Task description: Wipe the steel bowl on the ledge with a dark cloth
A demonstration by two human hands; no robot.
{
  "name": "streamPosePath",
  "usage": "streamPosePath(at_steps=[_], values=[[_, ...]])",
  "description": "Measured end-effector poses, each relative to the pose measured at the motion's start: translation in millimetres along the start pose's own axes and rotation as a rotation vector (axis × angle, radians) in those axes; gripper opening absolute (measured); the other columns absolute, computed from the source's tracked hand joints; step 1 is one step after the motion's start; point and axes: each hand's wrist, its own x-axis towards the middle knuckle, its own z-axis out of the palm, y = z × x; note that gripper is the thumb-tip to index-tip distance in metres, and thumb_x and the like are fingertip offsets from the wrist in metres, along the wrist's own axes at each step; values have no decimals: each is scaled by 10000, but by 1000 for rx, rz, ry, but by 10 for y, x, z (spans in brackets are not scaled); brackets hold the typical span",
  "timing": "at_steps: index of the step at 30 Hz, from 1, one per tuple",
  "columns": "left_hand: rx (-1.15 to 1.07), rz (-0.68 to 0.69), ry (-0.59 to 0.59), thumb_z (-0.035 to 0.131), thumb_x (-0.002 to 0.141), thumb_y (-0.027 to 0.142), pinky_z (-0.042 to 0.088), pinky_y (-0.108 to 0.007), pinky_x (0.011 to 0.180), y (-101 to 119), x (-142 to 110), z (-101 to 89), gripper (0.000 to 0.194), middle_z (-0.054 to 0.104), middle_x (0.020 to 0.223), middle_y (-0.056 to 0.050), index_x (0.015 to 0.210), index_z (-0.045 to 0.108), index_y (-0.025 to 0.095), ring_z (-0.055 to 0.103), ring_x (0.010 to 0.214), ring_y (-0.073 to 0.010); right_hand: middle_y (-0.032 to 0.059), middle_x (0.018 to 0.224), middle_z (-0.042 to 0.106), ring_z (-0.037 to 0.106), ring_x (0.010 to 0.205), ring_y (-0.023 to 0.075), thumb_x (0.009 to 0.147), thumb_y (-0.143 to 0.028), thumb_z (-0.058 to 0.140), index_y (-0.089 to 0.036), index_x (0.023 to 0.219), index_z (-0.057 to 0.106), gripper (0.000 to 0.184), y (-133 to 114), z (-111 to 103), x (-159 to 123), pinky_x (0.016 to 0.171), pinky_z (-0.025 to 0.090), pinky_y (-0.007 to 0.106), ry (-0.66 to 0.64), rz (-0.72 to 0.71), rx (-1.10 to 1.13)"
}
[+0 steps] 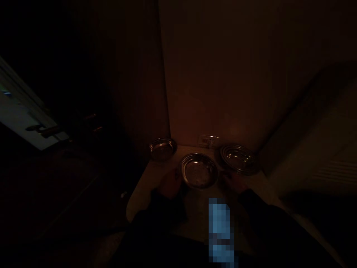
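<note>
A round, shallow steel dish (198,174) with a stepped rim is at the middle of a small pale table (192,212). My left hand (170,183) is at the dish's left rim, its fingers curled against the edge. My right hand (233,181) is at the right rim, fingers bent in toward it. The darkness hides the fingertips and makes exact contact hard to see. Behind to the left stands a second steel dish (162,149). Several similar dishes, stacked (239,159), lie behind my right hand.
A wall socket plate (208,140) is low on the wall behind the table. At far left, a door handle (47,131) shows against a lighter gap. A pixelated blue patch (221,223) covers part of the near side. A pale slatted surface (334,171) lies right.
</note>
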Motion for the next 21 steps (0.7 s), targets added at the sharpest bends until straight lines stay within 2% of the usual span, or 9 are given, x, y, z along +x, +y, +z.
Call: streamPosePath(at_steps=[3,6,9,12,14,16,19,21], values=[[-57,42,-40,441,831,326,450,-253,772,61,142,78,320,668,1022,-88,1025,631,157,616,919,-188,78,742,699,653,703,185,774,-241,478,-125,796,670,225,3,85,54,623,500,259,5,-27,62],[-112,24,-50,451,823,322,452,-254,768,102,237,100,333,668,1019,-95,1030,633,135,615,925,-195,91,809,703,650,801,203,749,-208,506,-129,819,674,199,-16,128,156,693,498,274,62,-32,77],[-82,-15,-31,471,809,318,447,-267,776,128,312,105,338,663,1024,-107,1041,626,128,608,935,-205,113,883,698,640,858,217,742,-196,518,-123,852,673,204,-18,149,250,746,488,299,109,-32,85],[-13,-16,-11,483,799,339,445,-274,764,145,351,101,355,657,1029,-114,1060,611,136,607,923,-208,99,910,695,634,882,209,756,-219,513,-137,869,670,210,7,114,223,760,482,293,126,-47,92],[59,7,38,482,798,336,443,-281,758,192,358,100,347,659,1017,-117,1057,609,143,609,913,-211,79,863,699,642,833,196,768,-241,501,-148,858,671,214,57,-4,132,726,485,274,117,-69,87],[111,32,98,474,801,337,441,-287,755,299,372,122,335,666,991,-119,1033,620,145,612,899,-213,70,781,698,648,728,192,786,-287,474,-152,835,674,247,148,-227,29,646,485,264,126,-65,40],[87,89,120,467,806,343,435,-272,774,580,453,252,342,662,1011,-119,1027,629,138,602,940,-205,84,733,687,634,624,201,809,-366,432,-140,871,672,336,345,-683,-44,564,458,272,277,48,-102],[99,139,76,461,808,291,420,-260,810,808,555,409,323,648,1058,-119,1036,629,136,585,983,-194,101,751,684,633,645,209,826,-371,407,-129,937,660,367,481,-962,-12,577,446,277,366,120,-173]])
